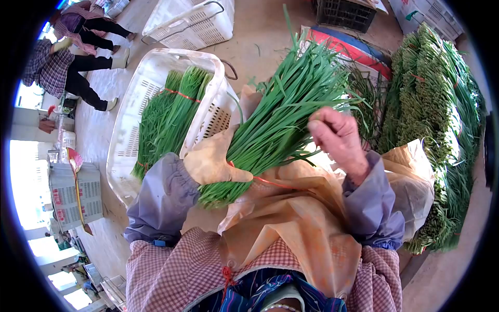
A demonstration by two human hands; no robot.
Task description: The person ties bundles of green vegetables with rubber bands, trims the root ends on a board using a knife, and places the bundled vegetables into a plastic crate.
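My left hand (212, 159), in a beige glove, is wrapped round a bunch of garlic chives (283, 106) close to its cut stem ends. The bunch lies slanted above my lap, its green leaf tips pointing away and to the right. A thin orange-red tie (275, 183) trails from beside my left thumb across the apron. My right hand (339, 139) is bare, its fingers curled into a pinch at the right side of the leaves. Whatever sits between those fingertips is too small to make out.
To the left, a white plastic crate (120, 132) holds tied chive bunches (179, 109). A tall pile of bunches (431, 125) stands on the right. Further off are another white crate (200, 26), a black crate (345, 14) and two people (78, 57) at upper left.
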